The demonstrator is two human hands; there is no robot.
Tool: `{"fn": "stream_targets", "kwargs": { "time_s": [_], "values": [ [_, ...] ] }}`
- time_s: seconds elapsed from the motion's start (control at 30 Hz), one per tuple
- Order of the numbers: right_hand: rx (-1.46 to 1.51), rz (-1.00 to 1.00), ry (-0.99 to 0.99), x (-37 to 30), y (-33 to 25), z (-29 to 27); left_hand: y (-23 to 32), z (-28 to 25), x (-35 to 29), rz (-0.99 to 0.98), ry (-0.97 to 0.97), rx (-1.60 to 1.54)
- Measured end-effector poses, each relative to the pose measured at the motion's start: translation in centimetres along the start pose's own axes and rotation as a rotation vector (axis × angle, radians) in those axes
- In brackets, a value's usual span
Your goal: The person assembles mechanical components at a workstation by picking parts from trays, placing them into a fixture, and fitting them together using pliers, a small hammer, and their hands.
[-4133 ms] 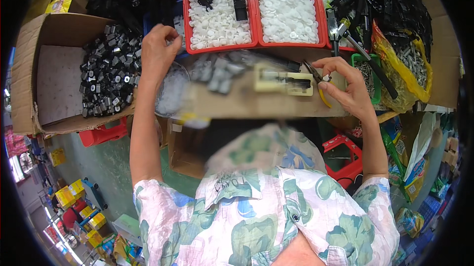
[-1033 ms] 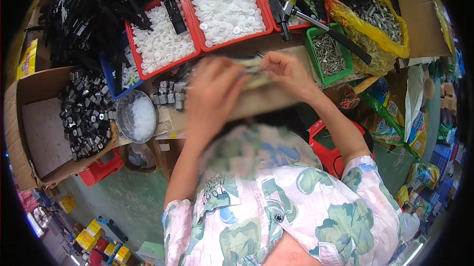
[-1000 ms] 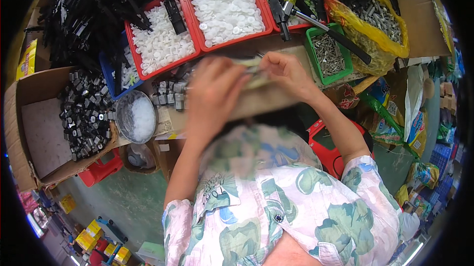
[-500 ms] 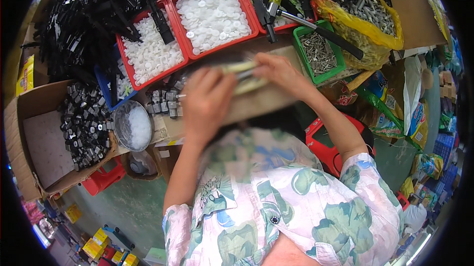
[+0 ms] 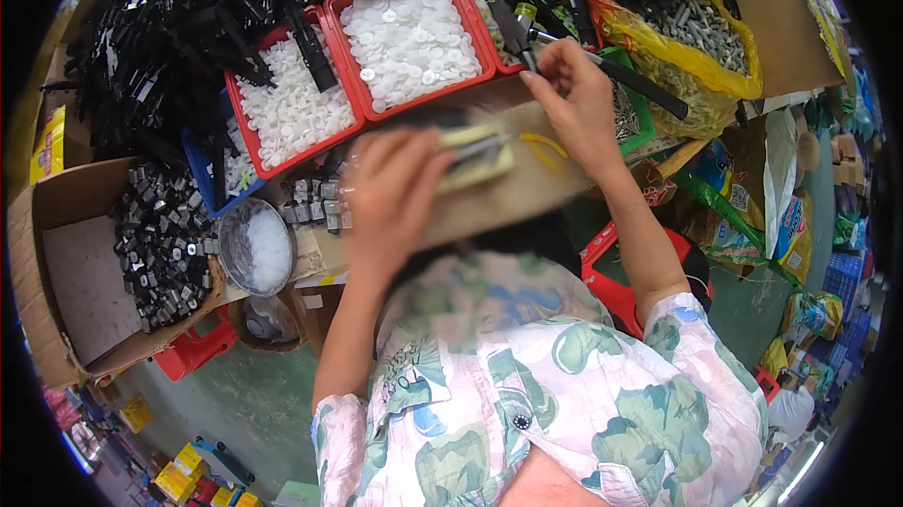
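My left hand is smeared by motion at the left end of a cream-coloured block. A grey metal bar lies along that block; what the left fingers grip, if anything, is hidden. Farther right my right hand is raised at the bins, thumb and forefinger pinched about the near end of a black plastic part. Behind this hand lies a hammer with a black handle. On the work board, right of the block, are yellow curved handles, their tool type unclear.
Red trays of white discs and small white pieces line the back. Black parts pile up at far left. A green tray, a yellow bag of metal pins, a bowl and a carton surround the board.
My right hand has left the cream block and moved up and right to the black plastic part. The left hand stays by the block, still blurred. The yellow handles have come into sight.
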State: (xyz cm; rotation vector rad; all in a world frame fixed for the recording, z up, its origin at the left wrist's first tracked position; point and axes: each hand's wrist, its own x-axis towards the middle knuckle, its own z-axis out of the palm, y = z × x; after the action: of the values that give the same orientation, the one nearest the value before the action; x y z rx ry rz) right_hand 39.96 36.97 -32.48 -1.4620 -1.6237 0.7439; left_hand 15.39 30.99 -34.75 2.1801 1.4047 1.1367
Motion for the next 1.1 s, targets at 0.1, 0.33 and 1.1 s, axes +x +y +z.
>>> {"fn": "stream_targets", "kwargs": {
  "time_s": [0.1, 0.33, 1.1],
  "values": [
    [0.335, 0.088, -0.108, -1.3, -0.9, -0.7, 0.7, -0.8, 0.6, -0.329, 0.025, -0.29],
    [0.372, 0.064, -0.657, -1.8, -2.0, -1.6, -0.8, -1.4, 0.8, -0.825, 0.146, -1.036],
    [-0.266, -0.51, -0.449, -3.2, -1.3, 3.6, -1.9, -3.4, -5.3, -0.748, 0.287, -0.589]
  ]
}}
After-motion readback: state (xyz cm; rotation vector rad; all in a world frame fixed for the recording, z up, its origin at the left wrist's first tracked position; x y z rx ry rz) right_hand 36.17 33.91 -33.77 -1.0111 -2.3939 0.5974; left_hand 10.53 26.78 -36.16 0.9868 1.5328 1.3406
